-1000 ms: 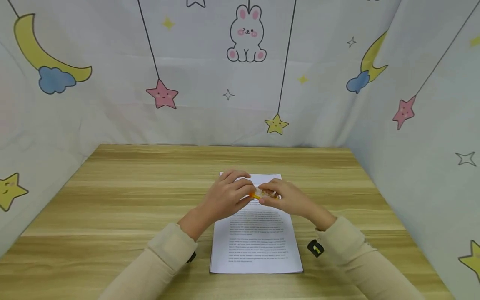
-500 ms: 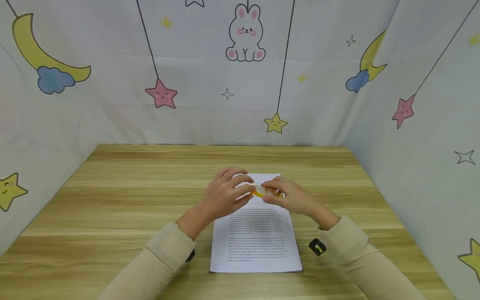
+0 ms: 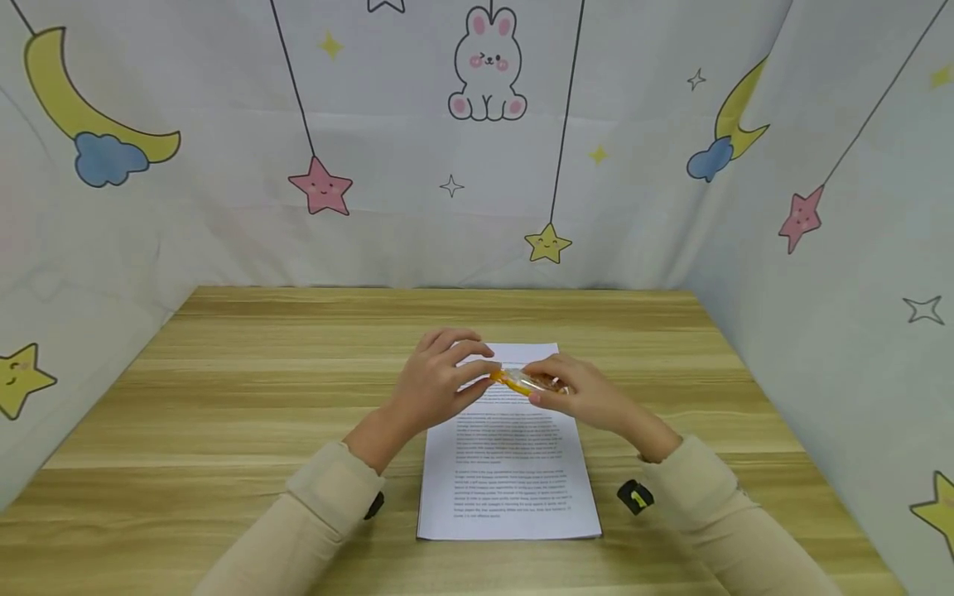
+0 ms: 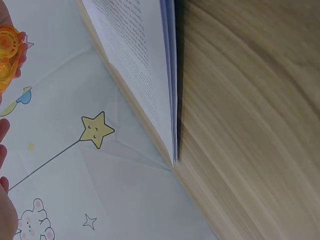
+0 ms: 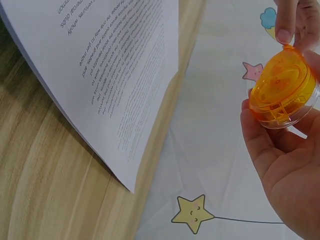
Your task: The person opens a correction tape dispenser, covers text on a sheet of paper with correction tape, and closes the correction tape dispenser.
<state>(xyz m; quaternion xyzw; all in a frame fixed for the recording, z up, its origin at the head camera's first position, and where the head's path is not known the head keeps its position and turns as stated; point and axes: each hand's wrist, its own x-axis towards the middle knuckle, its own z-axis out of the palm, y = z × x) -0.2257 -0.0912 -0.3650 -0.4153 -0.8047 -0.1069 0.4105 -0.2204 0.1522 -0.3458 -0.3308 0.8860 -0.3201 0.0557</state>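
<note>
An orange see-through correction tape dispenser (image 3: 519,382) with a clear side is held above the printed sheets (image 3: 510,488). My right hand (image 3: 589,399) grips its wide body between thumb and fingers. From the other side, my left hand (image 3: 432,382) pinches the narrow tip with thumb and forefinger, its other fingers raised. In the right wrist view the orange face of the correction tape (image 5: 281,85) shows fully, with the pinched tip at the top. The left wrist view catches only part of the correction tape (image 4: 7,47) at its edge.
The sheets lie as a thin stack on a wood-grain table (image 3: 261,397). A white cloth (image 3: 402,223) printed with stars, moons and a rabbit hangs behind and along the sides. A black tag (image 3: 635,497) shows by the right sleeve.
My left hand has shifted slightly left, my right hand slightly right. The correction tape shows more of its length between them and has tilted, its tip end higher.
</note>
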